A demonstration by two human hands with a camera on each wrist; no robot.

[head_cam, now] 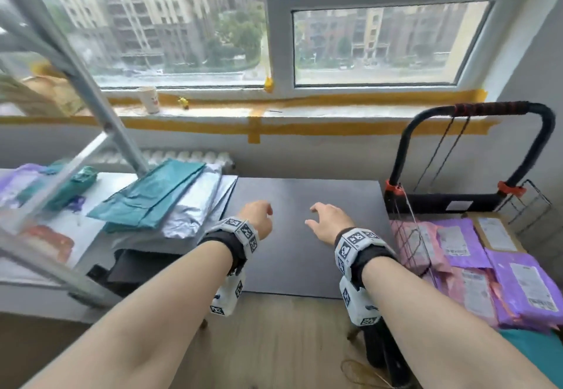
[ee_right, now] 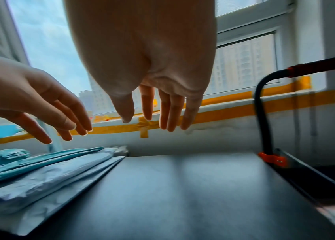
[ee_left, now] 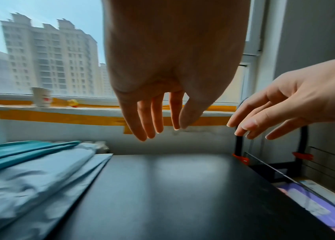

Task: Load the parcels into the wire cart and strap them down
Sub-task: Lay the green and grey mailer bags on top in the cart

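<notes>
Both hands hover empty over a black table top (head_cam: 304, 236), fingers loosely spread and pointing down. My left hand (head_cam: 259, 218) (ee_left: 158, 126) is near the table's left side, my right hand (head_cam: 323, 221) (ee_right: 154, 120) a little to its right. Teal mailer bags (head_cam: 152, 193) (ee_left: 18, 152) lie on silver-grey mailer bags (head_cam: 192, 209) (ee_right: 45, 180) at the left. The wire cart (head_cam: 408, 236) with a black loop handle (head_cam: 475, 108) (ee_right: 263, 104) stands at the right and holds several purple and pink parcels (head_cam: 463, 248). Thin cords (head_cam: 441, 151) hang from the handle.
A metal ladder (head_cam: 76, 78) leans across the left. Beneath it a white surface (head_cam: 88, 227) bears more purple and teal bags. A paper cup (head_cam: 149, 99) and a small yellow toy (head_cam: 183, 103) stand on the taped window sill. Wood floor (head_cam: 274, 343) shows below the table.
</notes>
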